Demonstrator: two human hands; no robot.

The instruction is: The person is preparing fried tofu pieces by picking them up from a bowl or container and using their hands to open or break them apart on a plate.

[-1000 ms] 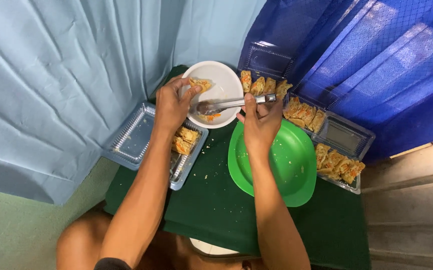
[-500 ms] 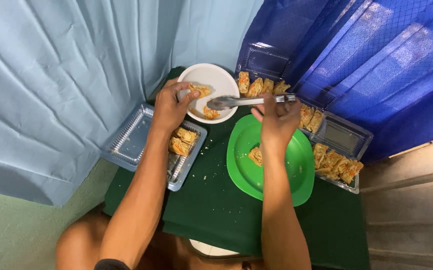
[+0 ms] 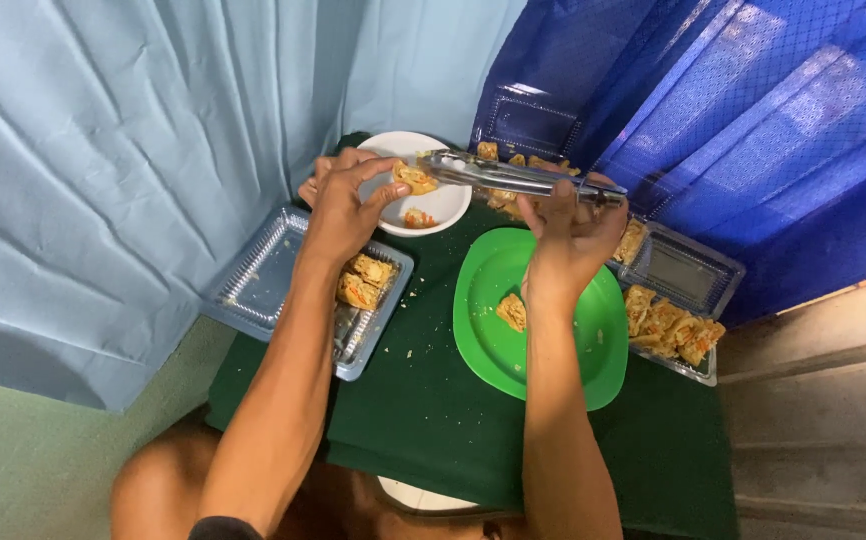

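Up close, the left hand [image 3: 345,205] holds the rim of a white bowl [image 3: 443,205], its grip curled over the near edge with the thumb reaching toward a fried roll piece [image 3: 415,179]. The right hand [image 3: 571,235] is wrapped around metal tongs [image 3: 503,176], which lie level and point left; their tips pinch that roll piece over the bowl. A second bit of food [image 3: 419,218] sits on the bowl's floor.

Around them, a green plate [image 3: 573,350] rests on the green-covered bench [image 3: 433,420] under the right wrist, carrying one roll piece [image 3: 513,311]. A clear plastic tray [image 3: 263,280] lies beneath the left forearm with two rolls [image 3: 365,280] in it. Behind the tongs, a long clear tray of rolls [image 3: 668,325] runs along the blue netting [image 3: 753,130], partly hidden by the right hand. A pale blue sheet [image 3: 133,150] hangs at left.

Compared with half a second ago, the tongs have swung from pointing into the bowl's centre to its upper part, and the right hand has lifted off the plate, uncovering the piece there.
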